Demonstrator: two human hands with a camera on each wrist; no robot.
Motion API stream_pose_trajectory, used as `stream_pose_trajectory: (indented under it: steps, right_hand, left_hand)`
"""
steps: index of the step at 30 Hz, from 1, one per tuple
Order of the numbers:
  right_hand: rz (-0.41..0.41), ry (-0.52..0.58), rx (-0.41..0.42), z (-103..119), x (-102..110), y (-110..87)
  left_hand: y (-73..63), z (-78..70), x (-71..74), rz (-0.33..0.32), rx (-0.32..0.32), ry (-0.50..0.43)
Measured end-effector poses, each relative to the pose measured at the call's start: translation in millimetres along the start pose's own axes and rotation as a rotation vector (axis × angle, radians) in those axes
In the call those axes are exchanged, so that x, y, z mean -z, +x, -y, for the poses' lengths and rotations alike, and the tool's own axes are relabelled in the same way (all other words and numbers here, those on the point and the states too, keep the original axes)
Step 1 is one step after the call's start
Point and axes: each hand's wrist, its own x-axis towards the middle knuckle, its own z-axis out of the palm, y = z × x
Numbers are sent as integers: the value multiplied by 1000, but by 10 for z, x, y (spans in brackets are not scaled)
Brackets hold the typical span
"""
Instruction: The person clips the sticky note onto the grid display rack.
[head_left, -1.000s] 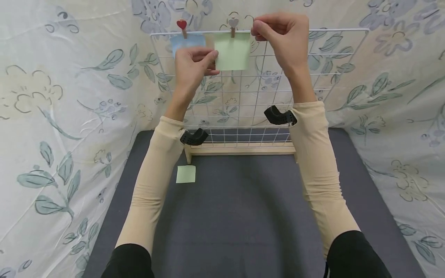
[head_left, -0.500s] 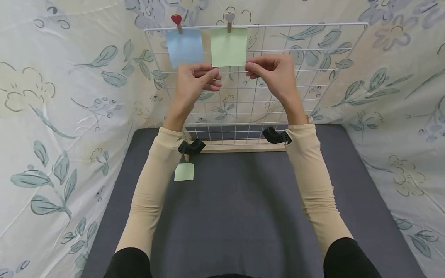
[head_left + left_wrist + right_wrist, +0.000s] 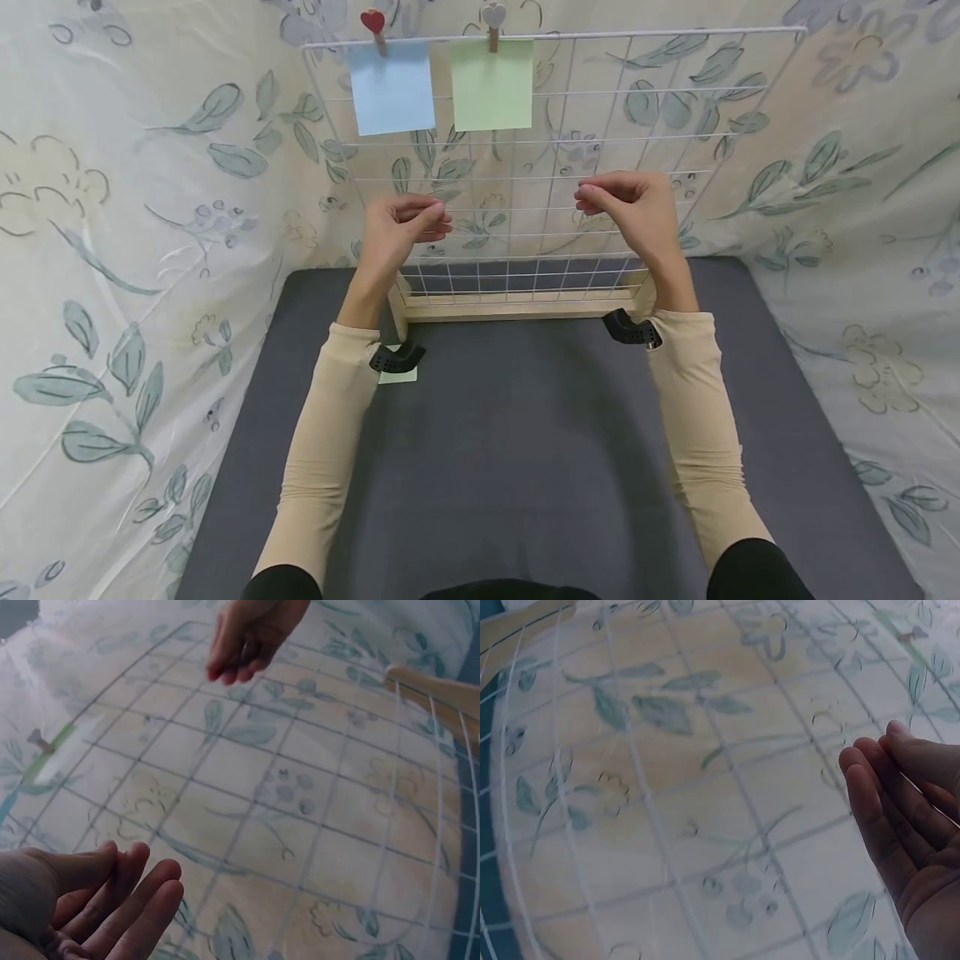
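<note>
Both hands hang in front of a white wire grid [image 3: 656, 35], apart from it. My left hand [image 3: 393, 233] has loosely bent fingers, and the left wrist view shows nothing between its thumb and fingertips [image 3: 174, 889]. To the right, my right hand [image 3: 637, 212] is in a similar loose pose, with nothing held in the right wrist view. Above them, a blue sticky note [image 3: 392, 90] hangs from the top wire under a red heart clothespin [image 3: 373, 22]. Beside it is a light green sticky note [image 3: 492, 87] under a grey heart clothespin [image 3: 493, 17].
The grid stands in a pale wooden base [image 3: 510, 312] at the back of a dark grey table [image 3: 517, 442]. Another light green sticky note [image 3: 399, 377] lies on the table, partly behind the left wrist camera [image 3: 397, 358]. Flower-patterned cloth [image 3: 135, 250] surrounds the table.
Both hands have come down from beside the hanging green note and moved farther apart. The blue note, earlier partly covered by the left hand, shows fully. The table note is now partly covered.
</note>
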Motion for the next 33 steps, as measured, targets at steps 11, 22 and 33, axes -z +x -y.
stream_pose_trajectory:
  steps: [11,22,33]
  right_hand:
    - [-85,-17,-102,-552,481,-414]
    - [-210,-39,-180,-825,693,-915]
    - [-396,-197,-367,-1631,1009,-1454]
  left_hand:
    - [-308,475,387,-85,95,-37]
    - [-711,1135,694,-196,213,-31]
    - [-1113,1619,939,-342,378,-86]
